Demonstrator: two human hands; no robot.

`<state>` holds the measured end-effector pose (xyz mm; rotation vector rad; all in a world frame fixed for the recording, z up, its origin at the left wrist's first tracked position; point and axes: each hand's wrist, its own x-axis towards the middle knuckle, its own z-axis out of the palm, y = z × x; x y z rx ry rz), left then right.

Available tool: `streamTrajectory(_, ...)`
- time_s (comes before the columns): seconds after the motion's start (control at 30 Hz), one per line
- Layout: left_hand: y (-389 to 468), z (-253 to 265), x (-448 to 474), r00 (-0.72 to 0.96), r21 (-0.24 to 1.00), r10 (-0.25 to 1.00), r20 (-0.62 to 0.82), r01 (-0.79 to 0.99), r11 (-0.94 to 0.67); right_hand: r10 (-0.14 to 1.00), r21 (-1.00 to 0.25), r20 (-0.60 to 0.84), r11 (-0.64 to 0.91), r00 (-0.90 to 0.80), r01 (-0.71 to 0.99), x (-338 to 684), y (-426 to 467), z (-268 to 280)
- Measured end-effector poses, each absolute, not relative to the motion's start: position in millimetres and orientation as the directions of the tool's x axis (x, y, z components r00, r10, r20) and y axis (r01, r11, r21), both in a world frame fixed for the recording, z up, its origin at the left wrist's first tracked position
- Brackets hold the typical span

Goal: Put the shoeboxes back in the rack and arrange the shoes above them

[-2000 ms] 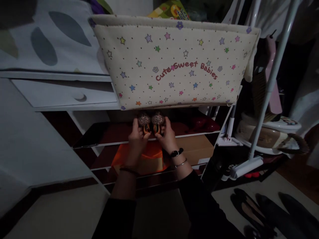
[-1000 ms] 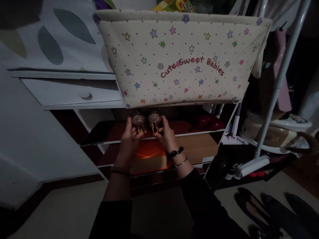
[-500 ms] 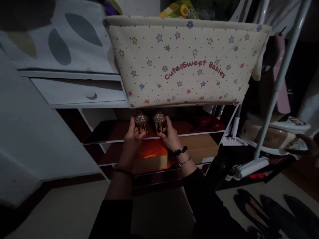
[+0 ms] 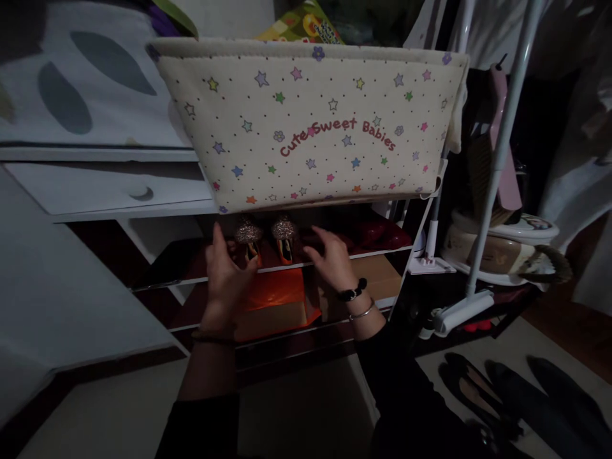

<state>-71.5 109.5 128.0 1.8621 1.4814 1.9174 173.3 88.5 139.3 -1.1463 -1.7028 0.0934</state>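
A pair of glittery heeled shoes stands side by side on the upper shelf [image 4: 306,258] of a shoe rack, backs and patterned heels toward me. My left hand [image 4: 224,274] is open beside the left shoe [image 4: 248,232], thumb and fingers spread around its outer side; whether it touches the shoe I cannot tell. To the right of the right shoe [image 4: 284,231], and apart from it, my right hand [image 4: 333,260] is open with bent, parted fingers. The toes of both shoes are hidden in the dark under the basket.
A cream fabric basket [image 4: 329,153] overhangs the shelf. Dark red shoes [image 4: 382,234] sit at the shelf's right. Below lie an orange box [image 4: 272,296] and a brown cardboard box [image 4: 377,277]. A white-handled mop [image 4: 497,166] leans at right; black shoes [image 4: 471,389] stand on the floor.
Both hands have let go of the glittery shoes and spread outward, the left to the left, the right to the right. The shoes stay on the shelf while the view has shifted.
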Motion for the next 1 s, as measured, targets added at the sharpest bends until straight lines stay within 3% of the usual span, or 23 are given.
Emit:
streamTrajectory(0.1,92.0,143.4,-57.2,-0.345,0.565,0.474,0.810,0.677,-0.471,0.638,-0.499,0.749,0.367,0.178,0.785,216.1,82.8,149.9)
streamTrajectory(0.23,70.7,156.8,-29.6,-0.363,0.488,0.328,0.872,0.693,-0.530,0.479,-0.565,0.729,0.019,0.488,0.825,273.0,80.4,152.5)
streamTrajectory(0.33,59.5,159.4,-0.9,-0.261,0.424,0.345,0.902,0.689,-0.587,0.386,-0.655,0.660,-0.124,0.644,0.746,304.3,79.1,147.6)
streamTrajectory(0.4,56.4,156.9,21.4,-0.149,0.385,0.390,0.909,0.661,-0.644,0.415,-0.706,0.583,-0.167,0.698,0.689,319.8,79.4,142.3)
streamTrajectory(0.6,79.4,125.7,72.7,0.089,0.400,0.497,0.863,0.482,-0.780,0.667,-0.802,0.437,-0.015,0.604,0.597,350.5,89.8,124.4)
streamTrajectory(0.83,117.6,99.6,100.2,0.122,0.518,0.600,0.791,0.390,-0.762,0.661,-0.815,0.524,0.207,0.537,0.541,347.2,98.1,118.6)
streamTrajectory(1.0,128.5,140.0,134.7,0.389,0.401,0.662,0.641,0.565,-0.721,0.559,-0.705,0.677,0.308,0.478,0.639,324.0,93.7,129.3)
